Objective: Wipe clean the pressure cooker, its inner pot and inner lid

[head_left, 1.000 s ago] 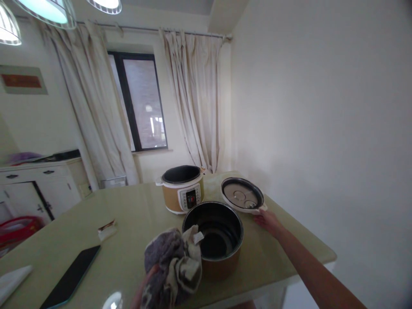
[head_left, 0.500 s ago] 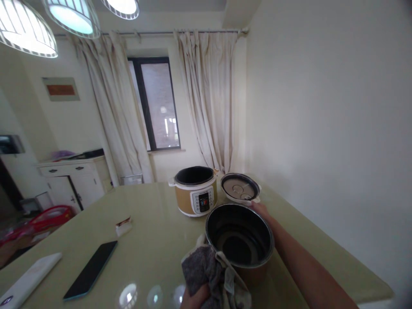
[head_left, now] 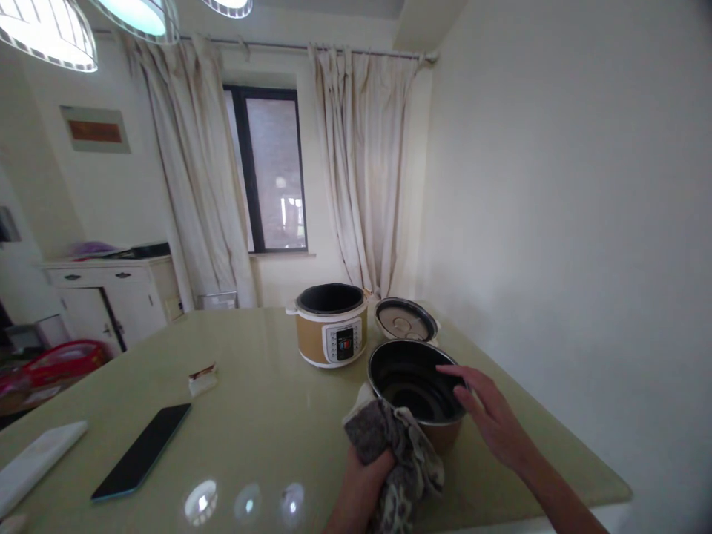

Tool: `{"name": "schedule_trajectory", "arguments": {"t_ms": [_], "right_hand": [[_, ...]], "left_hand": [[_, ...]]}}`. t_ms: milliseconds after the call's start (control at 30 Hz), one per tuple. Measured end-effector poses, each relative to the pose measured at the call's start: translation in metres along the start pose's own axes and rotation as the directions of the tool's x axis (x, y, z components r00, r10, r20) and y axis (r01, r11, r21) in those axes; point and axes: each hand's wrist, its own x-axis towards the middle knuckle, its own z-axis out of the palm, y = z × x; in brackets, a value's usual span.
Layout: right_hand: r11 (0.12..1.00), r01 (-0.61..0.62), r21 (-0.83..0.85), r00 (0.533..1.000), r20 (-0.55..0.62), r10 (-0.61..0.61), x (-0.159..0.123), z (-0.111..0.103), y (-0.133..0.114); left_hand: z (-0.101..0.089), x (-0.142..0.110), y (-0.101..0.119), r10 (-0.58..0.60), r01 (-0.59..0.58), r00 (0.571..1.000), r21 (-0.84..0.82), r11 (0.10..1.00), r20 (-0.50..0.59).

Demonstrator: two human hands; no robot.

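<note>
A dark-lined inner pot with a brown outside stands on the table. My left hand is closed around a bunched grey patterned cloth, which lies against the pot's near left rim. At the pot's right rim, my right hand has its fingers stretched over the opening, thumb apart; whether a fingertip touches the rim is unclear. Behind the pot, a white and gold electric cooker stands with its top uncovered. Beside it lies the round cooker lid, underside up.
To the left on the glossy table lie a black phone, a long white object and a small white packet. A wall rises on the right. A red basket stands beyond the table's left edge.
My right hand has come off the pot's far rim to its right side, fingers now stretched. My left hand still grips the cloth at the near rim. The view has shifted slightly.
</note>
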Motion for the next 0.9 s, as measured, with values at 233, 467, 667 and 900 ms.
{"name": "schedule_trajectory", "arguments": {"t_ms": [233, 467, 667, 900], "right_hand": [[0.749, 0.273, -0.604, 0.962, 0.161, -0.22, -0.046, -0.003, 0.009], [0.563, 0.235, -0.792, 0.912, -0.021, -0.41, -0.059, -0.006, 0.048], [0.526, 0.139, -0.839, 0.905, -0.108, -0.412, -0.07, -0.007, 0.047], [0.489, 0.069, -0.869, 0.902, -0.155, -0.402, -0.073, -0.011, 0.046]], "left_hand": [[-0.013, 0.055, 0.103, 0.478, -0.441, 0.873, 0.261, 0.859, -0.1], [-0.092, 0.112, 0.207, 0.664, -0.352, 0.748, 0.858, 0.373, 0.018], [-0.116, 0.15, 0.229, 0.419, -0.165, 0.905, 0.97, 0.176, 0.078], [-0.107, 0.153, 0.243, 0.375, -0.096, 0.926, 0.988, 0.122, 0.043]]}}
